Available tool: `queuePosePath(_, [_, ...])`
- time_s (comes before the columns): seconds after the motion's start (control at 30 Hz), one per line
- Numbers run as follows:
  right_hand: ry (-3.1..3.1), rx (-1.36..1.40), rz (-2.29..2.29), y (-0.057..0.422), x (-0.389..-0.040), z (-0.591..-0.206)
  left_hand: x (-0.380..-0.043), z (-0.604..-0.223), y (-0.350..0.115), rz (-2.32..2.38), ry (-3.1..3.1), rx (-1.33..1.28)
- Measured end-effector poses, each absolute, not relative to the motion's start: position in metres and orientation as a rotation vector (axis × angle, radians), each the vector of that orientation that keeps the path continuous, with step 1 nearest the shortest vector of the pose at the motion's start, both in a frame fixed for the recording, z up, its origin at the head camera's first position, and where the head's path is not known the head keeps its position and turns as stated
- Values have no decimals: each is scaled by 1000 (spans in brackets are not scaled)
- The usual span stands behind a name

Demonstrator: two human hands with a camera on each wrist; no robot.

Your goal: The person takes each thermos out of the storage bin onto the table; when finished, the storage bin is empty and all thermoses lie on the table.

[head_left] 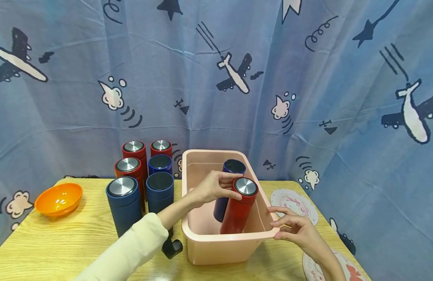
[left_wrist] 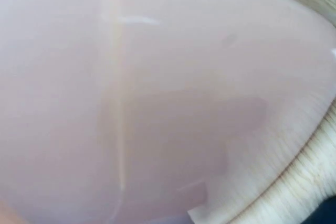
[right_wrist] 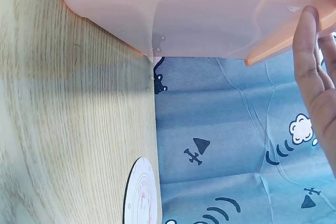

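A pink plastic bin (head_left: 220,249) stands on the table with a blue thermos (head_left: 220,208) and a red thermos (head_left: 235,214) inside it. The left hand (head_left: 216,187) reaches over the bin's left side and grips the red thermos near its silver-topped lid. That thermos leans slightly and partly covers the blue one behind. At the bin's front right corner, the right hand (head_left: 297,230) holds the rim between thumb and fingers. The right wrist view shows its fingers (right_wrist: 307,51) against the rim. Blurred bin wall (left_wrist: 63,77) fills most of the left wrist view.
Left of the bin stand several more thermoses, among them a dark blue one (head_left: 123,207) and a red one (head_left: 128,165). An orange bowl (head_left: 59,200) sits at far left. Round printed mats (head_left: 295,201) lie at right. A small black object (head_left: 172,248) lies by the bin.
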State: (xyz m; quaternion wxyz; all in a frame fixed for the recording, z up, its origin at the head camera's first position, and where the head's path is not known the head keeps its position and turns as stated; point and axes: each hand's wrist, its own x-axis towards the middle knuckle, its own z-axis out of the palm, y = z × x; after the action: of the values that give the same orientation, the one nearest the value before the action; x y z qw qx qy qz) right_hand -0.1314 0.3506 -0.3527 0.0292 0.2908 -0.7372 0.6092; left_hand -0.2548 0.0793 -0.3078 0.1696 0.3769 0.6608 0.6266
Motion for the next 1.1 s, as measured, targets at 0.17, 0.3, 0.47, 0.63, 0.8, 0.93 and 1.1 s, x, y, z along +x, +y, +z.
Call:
queuePosePath(0.17, [-2302,826,1898,350,-132,-351,-251,-304,78,1815,1836,1043])
queuePosePath(0.3, [-2298,830,1906,349,-132,-351,-247,-303,76,1844,1837,1009])
queuePosePath(0.47, [-2293,857,1896,349,-133,-352,-240,-300,74,1866,1856,954])
queuePosePath(0.63, [-2296,833,1894,349,-132,-352,-233,-295,71,1870,1861,921])
queuePosePath(0.8, [-2269,901,1874,351,-132,-353,-226,-286,66,1900,1856,917])
queuePosePath(0.93, [-2256,920,1873,351,-132,-355,-221,-277,62,1920,1860,916])
queuePosePath(1.1, [-2276,862,1896,351,-131,-354,-216,-262,53,1925,1884,933])
